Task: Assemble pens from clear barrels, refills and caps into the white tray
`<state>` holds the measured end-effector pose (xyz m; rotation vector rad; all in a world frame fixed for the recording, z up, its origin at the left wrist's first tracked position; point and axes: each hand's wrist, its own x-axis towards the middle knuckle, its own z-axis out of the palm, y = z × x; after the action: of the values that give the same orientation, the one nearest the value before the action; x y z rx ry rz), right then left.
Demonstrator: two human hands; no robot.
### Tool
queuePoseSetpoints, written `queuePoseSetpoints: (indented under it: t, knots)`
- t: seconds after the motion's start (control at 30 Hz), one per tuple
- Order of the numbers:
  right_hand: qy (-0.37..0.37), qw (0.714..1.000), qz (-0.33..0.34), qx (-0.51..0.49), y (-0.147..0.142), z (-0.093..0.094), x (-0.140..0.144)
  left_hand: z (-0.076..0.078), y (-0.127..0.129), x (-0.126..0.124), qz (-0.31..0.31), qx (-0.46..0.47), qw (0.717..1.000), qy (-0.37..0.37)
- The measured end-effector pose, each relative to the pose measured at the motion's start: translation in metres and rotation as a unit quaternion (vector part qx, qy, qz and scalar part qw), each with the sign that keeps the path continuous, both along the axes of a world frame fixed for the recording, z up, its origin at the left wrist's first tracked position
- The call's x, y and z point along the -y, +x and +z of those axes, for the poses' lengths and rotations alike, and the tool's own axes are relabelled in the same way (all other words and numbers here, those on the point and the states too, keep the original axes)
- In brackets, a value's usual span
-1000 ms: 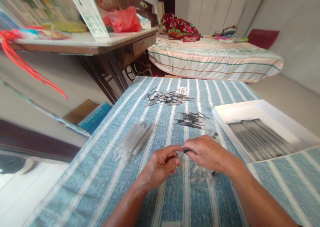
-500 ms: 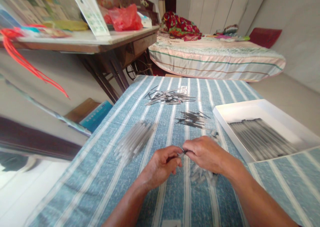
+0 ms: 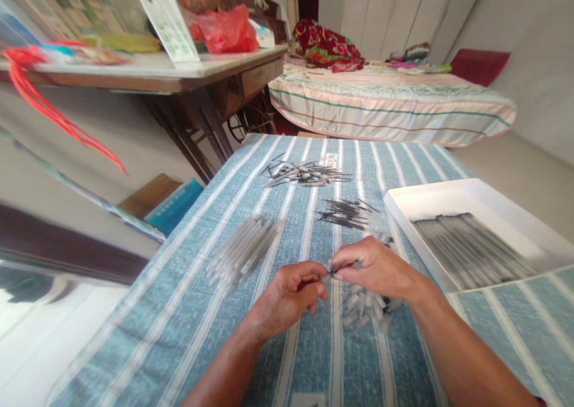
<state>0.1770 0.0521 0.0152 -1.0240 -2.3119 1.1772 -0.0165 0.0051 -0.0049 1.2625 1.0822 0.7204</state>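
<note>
clear tubes (image 3: 242, 250) left of hands, tray (image 3: 493, 201) right

Small part pinched between fingertips, mostly hidden and blurred.
The left hand (image 3: 291, 290) and right hand (image 3: 374, 266) cover the dark thin piece (image 3: 330, 269); its shape can't be told. Clear caps (image 3: 365, 311) at 5 o'clock of the right hand are partly hidden under it. White tray (image 3: 493, 198) contents smeared, tray corner covered by cloth. Both forearms cut off at the bottom edge.
</note>
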Motion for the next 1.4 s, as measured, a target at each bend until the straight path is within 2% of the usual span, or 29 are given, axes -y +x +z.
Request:
queuePoseSetpoints:
  t: [0.23,0.63,0.8,1.0,1.17,1.4]
  knots:
    - [-0.076,0.996,-0.019,-0.038,0.002,-0.013,-0.004,0.003,0.000,0.000,-0.005,0.008,1.000,0.006]
    - [-0.062,0.998,0.016,0.002,0.000,-0.011,-0.005,0.001,-0.001,-0.001,0.006,-0.003,1.000,0.008]
    - [-0.061,0.998,0.012,0.006,-0.003,-0.013,-0.004,-0.002,-0.001,-0.002,0.010,0.003,1.000,0.012]
    - [-0.100,0.994,-0.009,-0.037,-0.003,-0.017,-0.005,-0.002,-0.003,-0.003,0.010,-0.023,1.000,0.014]
    - [-0.066,0.998,0.001,-0.016,-0.006,-0.018,-0.004,0.001,-0.001,-0.003,0.017,-0.018,1.000,0.009]
    - [-0.078,0.996,-0.018,-0.037,-0.007,-0.020,-0.003,0.003,0.000,-0.003,0.020,-0.010,1.000,0.005]
